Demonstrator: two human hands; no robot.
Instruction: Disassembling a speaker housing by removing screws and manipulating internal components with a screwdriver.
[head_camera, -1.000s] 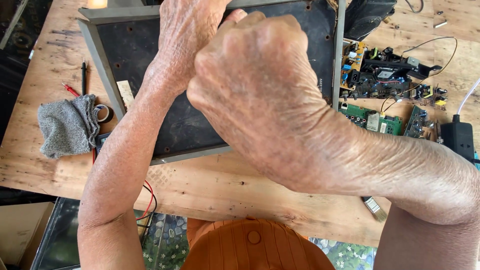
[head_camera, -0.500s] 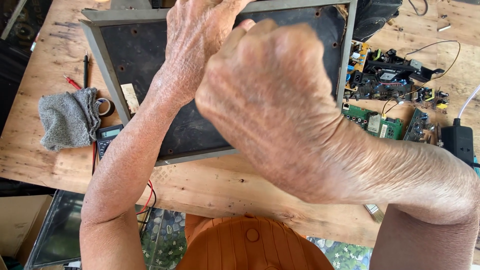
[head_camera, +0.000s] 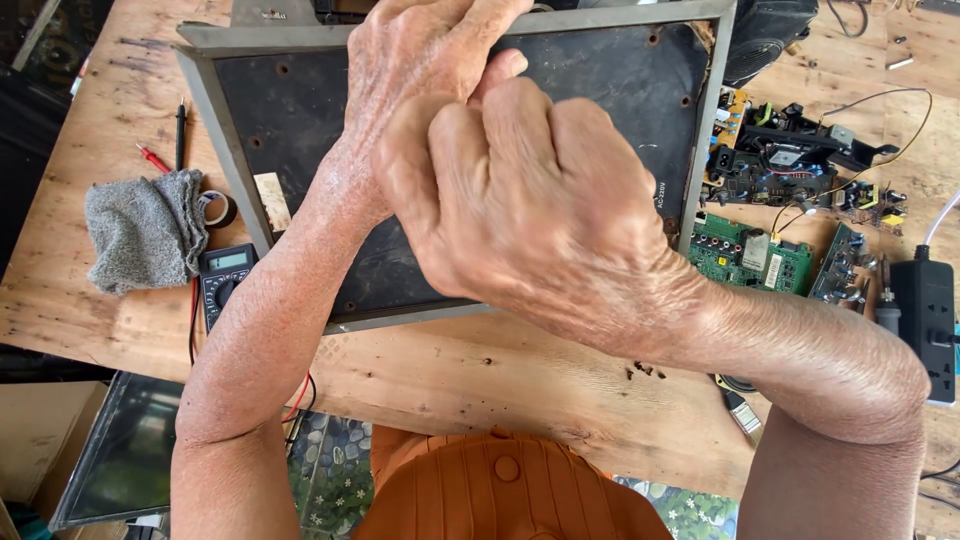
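Black panel (head_camera: 300, 130) under left hand (head_camera: 420, 70); right hand (head_camera: 530, 200) fisted.

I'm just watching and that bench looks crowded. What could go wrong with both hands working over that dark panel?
1. The right hand and left hand hide the spot on the dark framed panel, so a slip might go unseen.
2. The bare circuit boards lie close beside the panel's edge; a shifted panel could knock them.
3. The multimeter sits against the panel's corner and may get pushed.
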